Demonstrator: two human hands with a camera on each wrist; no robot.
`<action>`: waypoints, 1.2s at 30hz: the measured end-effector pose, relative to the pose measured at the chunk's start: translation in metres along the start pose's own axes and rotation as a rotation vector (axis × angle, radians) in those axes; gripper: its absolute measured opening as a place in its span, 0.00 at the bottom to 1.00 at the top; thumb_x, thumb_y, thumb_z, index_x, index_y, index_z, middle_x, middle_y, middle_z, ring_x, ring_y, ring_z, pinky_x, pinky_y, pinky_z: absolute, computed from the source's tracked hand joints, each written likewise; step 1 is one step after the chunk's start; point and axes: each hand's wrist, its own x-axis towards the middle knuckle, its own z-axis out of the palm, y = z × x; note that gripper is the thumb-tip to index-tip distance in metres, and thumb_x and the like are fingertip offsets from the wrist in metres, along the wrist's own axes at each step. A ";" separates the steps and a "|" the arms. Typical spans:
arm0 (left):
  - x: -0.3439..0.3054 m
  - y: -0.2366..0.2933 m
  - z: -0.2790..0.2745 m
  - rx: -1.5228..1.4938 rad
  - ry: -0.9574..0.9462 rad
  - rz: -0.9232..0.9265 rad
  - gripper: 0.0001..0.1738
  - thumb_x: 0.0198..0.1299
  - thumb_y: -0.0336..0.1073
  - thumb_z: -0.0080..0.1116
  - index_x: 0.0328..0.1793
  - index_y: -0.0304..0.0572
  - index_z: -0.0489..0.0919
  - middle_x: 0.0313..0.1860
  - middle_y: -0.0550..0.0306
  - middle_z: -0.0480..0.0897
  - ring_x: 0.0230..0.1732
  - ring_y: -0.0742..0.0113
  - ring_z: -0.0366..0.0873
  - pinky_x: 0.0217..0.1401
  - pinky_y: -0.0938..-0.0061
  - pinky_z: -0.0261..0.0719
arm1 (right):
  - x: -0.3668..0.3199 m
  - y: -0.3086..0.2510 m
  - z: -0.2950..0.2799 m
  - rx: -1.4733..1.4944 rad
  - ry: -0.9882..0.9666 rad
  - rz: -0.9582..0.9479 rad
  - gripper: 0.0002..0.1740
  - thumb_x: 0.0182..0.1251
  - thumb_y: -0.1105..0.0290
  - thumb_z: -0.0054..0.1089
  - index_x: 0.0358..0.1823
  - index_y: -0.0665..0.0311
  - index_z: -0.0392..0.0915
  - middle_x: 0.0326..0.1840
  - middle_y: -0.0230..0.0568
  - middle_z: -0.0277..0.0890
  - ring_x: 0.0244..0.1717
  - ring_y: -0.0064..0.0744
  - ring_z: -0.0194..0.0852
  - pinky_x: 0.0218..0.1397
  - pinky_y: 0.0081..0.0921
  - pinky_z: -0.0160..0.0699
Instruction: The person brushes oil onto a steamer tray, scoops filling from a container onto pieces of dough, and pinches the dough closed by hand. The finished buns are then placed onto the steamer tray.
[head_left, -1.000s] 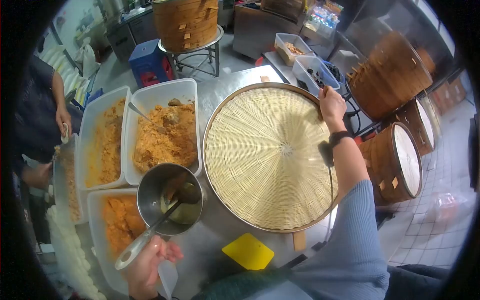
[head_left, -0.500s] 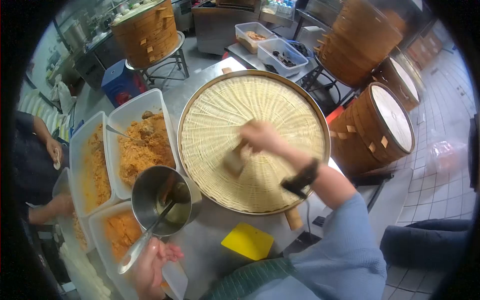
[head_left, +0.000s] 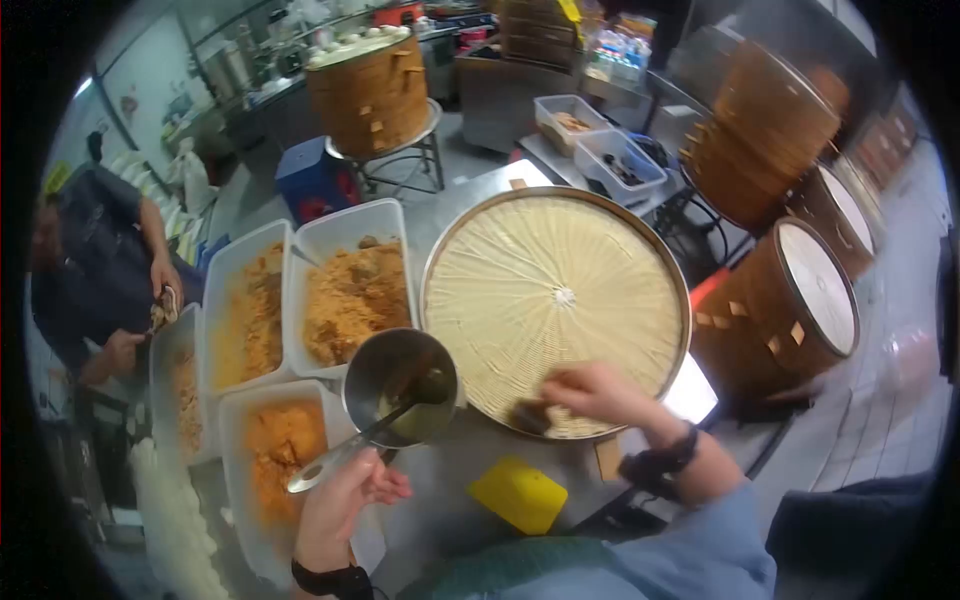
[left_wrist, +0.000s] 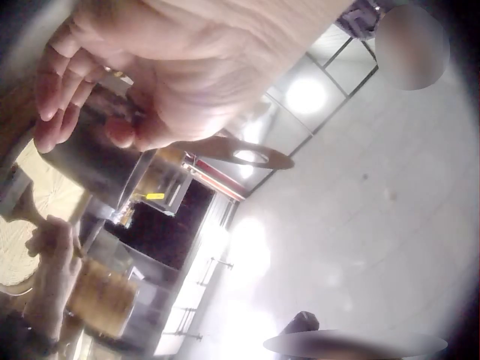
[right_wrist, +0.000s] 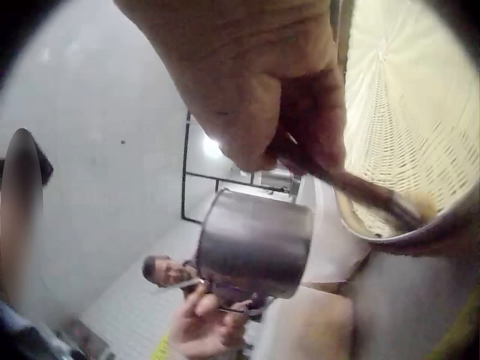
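Observation:
My right hand (head_left: 596, 392) grips a brush (head_left: 530, 416), its bristles on the near edge of the round woven mat (head_left: 560, 290) inside a steamer rim. In the right wrist view the brush's dark handle (right_wrist: 337, 176) is pinched between fingers and thumb, bristles against the mat by the rim. My left hand (head_left: 345, 505) holds a metal pot (head_left: 360, 375) by its handle, left of the steamer, with the fingers (left_wrist: 64, 97) curled in the left wrist view. Inside the pot are a yellowish liquid and a dark utensil.
Plastic tubs of orange-brown filling (head_left: 355, 300) stand at the left. A yellow scraper (head_left: 520, 495) lies near the table's front edge. Tall bamboo steamers (head_left: 765, 300) stand at the right, another (head_left: 372, 95) on a stand behind. Another person (head_left: 110, 250) works at the far left.
My right hand has moved with the brush from the mat's far right edge across its middle to the near edge. The left hand still holds the pot. The head view has shifted.

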 end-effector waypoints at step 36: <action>0.016 0.012 0.038 0.159 -0.140 -0.010 0.23 0.65 0.56 0.52 0.25 0.47 0.72 0.33 0.56 0.81 0.37 0.65 0.82 0.37 0.78 0.74 | 0.009 -0.091 -0.020 0.320 0.333 -0.394 0.11 0.71 0.67 0.52 0.38 0.69 0.78 0.26 0.36 0.78 0.21 0.16 0.74 0.24 0.12 0.71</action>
